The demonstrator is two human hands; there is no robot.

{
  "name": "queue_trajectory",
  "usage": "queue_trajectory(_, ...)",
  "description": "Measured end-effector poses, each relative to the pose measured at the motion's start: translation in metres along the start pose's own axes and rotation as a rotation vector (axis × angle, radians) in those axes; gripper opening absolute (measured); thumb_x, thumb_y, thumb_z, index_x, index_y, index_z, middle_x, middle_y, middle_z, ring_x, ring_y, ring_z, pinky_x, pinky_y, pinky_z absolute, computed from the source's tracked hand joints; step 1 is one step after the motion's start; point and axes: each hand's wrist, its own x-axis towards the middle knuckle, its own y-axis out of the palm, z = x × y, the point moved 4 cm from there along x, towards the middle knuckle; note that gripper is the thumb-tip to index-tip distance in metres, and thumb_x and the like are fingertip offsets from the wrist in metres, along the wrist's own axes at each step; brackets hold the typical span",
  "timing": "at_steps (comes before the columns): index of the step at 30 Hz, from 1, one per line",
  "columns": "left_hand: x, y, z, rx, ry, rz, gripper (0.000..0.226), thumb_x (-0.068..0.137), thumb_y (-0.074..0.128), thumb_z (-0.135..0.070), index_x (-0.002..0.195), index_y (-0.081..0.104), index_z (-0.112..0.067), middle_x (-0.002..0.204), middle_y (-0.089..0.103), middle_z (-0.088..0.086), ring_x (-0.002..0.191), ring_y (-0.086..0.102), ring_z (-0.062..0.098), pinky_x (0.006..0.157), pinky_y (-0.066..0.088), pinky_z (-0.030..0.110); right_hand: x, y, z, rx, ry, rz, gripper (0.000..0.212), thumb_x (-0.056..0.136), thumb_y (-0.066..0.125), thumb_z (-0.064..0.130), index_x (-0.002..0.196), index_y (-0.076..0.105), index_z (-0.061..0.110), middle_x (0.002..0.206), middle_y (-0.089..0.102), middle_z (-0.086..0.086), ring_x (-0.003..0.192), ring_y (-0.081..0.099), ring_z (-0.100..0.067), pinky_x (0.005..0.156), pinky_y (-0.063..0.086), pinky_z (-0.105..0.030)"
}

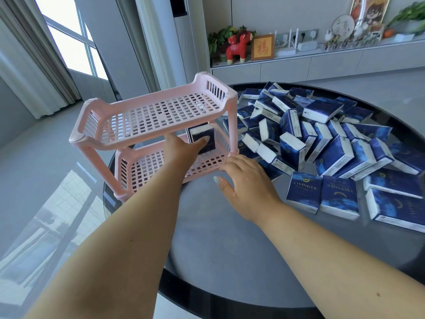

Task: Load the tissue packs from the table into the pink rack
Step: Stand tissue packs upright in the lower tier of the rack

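Step in hand: placing the first tissue pack (202,140) on the lower shelf (147,166) of the pink rack (151,116); by the look of it the load has only just begun.

Left hand (184,149): reaches in under the top shelf (161,111), fingers stretched forward and resting against the face of the upright pack. Whether the thumb is curled behind the pack cannot be told; it reads as a push or a steadying touch, not a clear grip.

Right hand (248,180): holds nothing, fingers loosely spread, palm down on the table (218,249), fingertips touching the front right foot of the rack, seemingly bracing it.

Pack in rack: stands on edge at the right end of the lower shelf, near the right side wall, directly ahead of the left fingertips.

Top shelf: no packs on it.

Remaining stock: heap of blue packs (322,134) lies on the table to the right of the rack; nearest ones are just beyond the right hand, a few lie flat in a row (322,194) at the near edge of the heap.

Next move, judged: left hand draws out from under the top shelf without tipping the pack; right hand is nearest the heap and suited to fetch the next one.

Care needed: the upright pack may topple if it is let go carelessly.
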Motion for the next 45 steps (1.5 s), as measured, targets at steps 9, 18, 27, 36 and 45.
queue_trajectory(9, -0.016, -0.009, 0.003, 0.014, 0.028, 0.008, 0.107, 0.057, 0.079, -0.064, 0.14, 0.03, -0.016, 0.129, 0.054, 0.012, 0.114, 0.054, 0.028, 0.096, 0.048, 0.044, -0.005, -0.034, 0.008, 0.014, -0.083, -0.46, 0.015, 0.085, 0.056, 0.019, 0.089, 0.064, 0.006, 0.088, 0.063, -0.006, 0.085, 0.054, -0.028, 0.08, 0.042, -0.038)
queue_trajectory(18, -0.096, -0.008, -0.004, -0.128, 0.258, -0.092, 0.034, 0.084, 0.065, -0.021, 0.115, 0.052, -0.017, 0.103, 0.057, 0.0, 0.092, 0.055, 0.016, 0.08, 0.045, 0.03, -0.007, -0.045, -0.03, -0.281, 0.441, -0.408, 0.044, 0.071, 0.076, 0.027, 0.106, 0.06, 0.006, 0.097, 0.064, -0.013, 0.092, 0.055, -0.035, 0.079, 0.043, -0.041)
queue_trajectory(27, -0.15, 0.001, 0.007, -0.256, 0.121, 0.11, 0.011, 0.088, 0.063, -0.016, 0.097, 0.06, -0.022, 0.093, 0.063, -0.001, 0.077, 0.056, 0.012, 0.067, 0.044, 0.021, -0.01, -0.068, -0.034, -0.231, 0.39, -0.277, 0.025, 0.084, 0.067, 0.017, 0.104, 0.064, 0.003, 0.096, 0.065, -0.016, 0.094, 0.055, -0.037, 0.083, 0.043, -0.041)
queue_trajectory(36, -0.198, -0.001, 0.014, -0.239, 0.397, 0.393, 0.038, 0.092, 0.058, -0.03, 0.129, 0.05, -0.026, 0.119, 0.062, -0.019, 0.116, 0.055, 0.0, 0.096, 0.045, 0.021, -0.058, -0.068, 0.008, 0.292, -0.053, -0.295, 0.043, 0.092, 0.05, 0.041, 0.115, 0.065, 0.008, 0.102, 0.067, -0.006, 0.097, 0.055, -0.014, 0.087, 0.043, -0.022)
queue_trajectory(45, -0.188, -0.005, 0.034, -0.321, 0.266, 0.198, 0.013, 0.093, 0.062, -0.016, 0.099, 0.059, -0.026, 0.09, 0.07, -0.009, 0.086, 0.065, 0.006, 0.076, 0.047, 0.019, -0.063, -0.079, -0.019, -0.241, 0.344, -0.473, 0.033, 0.088, 0.048, 0.032, 0.106, 0.062, 0.008, 0.099, 0.065, -0.008, 0.094, 0.055, -0.03, 0.082, 0.04, -0.039)
